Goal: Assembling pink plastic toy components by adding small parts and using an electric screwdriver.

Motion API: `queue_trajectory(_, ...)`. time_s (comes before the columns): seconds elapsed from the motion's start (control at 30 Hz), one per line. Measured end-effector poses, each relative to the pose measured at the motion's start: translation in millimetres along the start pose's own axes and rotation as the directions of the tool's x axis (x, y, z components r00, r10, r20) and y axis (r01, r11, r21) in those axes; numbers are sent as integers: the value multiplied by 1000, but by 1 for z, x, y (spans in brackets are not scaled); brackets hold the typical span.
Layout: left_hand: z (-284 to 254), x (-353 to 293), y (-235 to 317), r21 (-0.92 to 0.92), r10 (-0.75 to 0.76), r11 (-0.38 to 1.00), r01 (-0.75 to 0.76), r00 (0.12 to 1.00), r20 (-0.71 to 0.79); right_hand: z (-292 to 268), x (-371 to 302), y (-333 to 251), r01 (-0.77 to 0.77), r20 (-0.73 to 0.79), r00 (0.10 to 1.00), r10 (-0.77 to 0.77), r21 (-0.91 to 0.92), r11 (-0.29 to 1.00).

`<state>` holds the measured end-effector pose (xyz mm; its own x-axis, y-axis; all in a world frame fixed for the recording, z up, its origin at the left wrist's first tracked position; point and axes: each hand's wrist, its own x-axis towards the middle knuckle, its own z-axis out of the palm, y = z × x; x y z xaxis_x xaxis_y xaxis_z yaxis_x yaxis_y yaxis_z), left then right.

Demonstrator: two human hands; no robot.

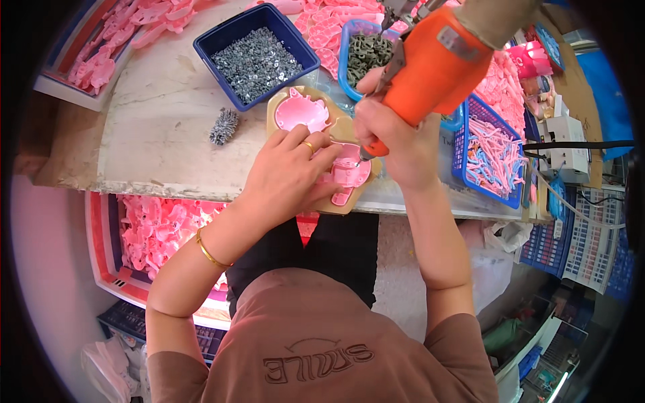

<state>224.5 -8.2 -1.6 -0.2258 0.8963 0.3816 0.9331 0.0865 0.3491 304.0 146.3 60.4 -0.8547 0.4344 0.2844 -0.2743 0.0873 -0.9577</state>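
My right hand is wrapped round an orange electric screwdriver. The tool slants down to the left, and its tip meets or hovers just over a pink plastic part; I cannot tell which. That part sits in a tan shaped holder at the table's front edge. Bent over the part, my left hand grips it with the fingers, hiding much of its left side. Beyond that hand, a rounded pink shell lies in the same holder. Whether a screw is at the tip is too small to see.
Behind the holder stands a blue bin of small metal pieces, beside a light-blue tub of dark metal parts. A bristly grey clump lies left. Right is a blue basket of pink and blue strips. Pink parts fill a crate below.
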Motion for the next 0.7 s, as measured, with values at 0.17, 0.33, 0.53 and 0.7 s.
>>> queue_trajectory(0.17, 5, -2, -2, 54, 11, 998, -12, 1000, 9, 3, -2, 6, -18, -50, 999, 21, 56, 998)
queue_trajectory(0.33, 7, -3, -1, 61, 18, 998, -17, 1000, -9, 1, -4, 6, 17, -51, 999, -16, 16, 1000)
queue_trajectory(0.53, 8, -4, -1, 49, 2, 999, -2, 1000, -3, 2, -4, 8, -4, -67, 998, 6, 32, 999)
queue_trajectory(0.7, 9, -4, 0, 41, -11, 999, 11, 1000, -1, 7, -9, 12, 32, -130, 991, -39, -54, 998)
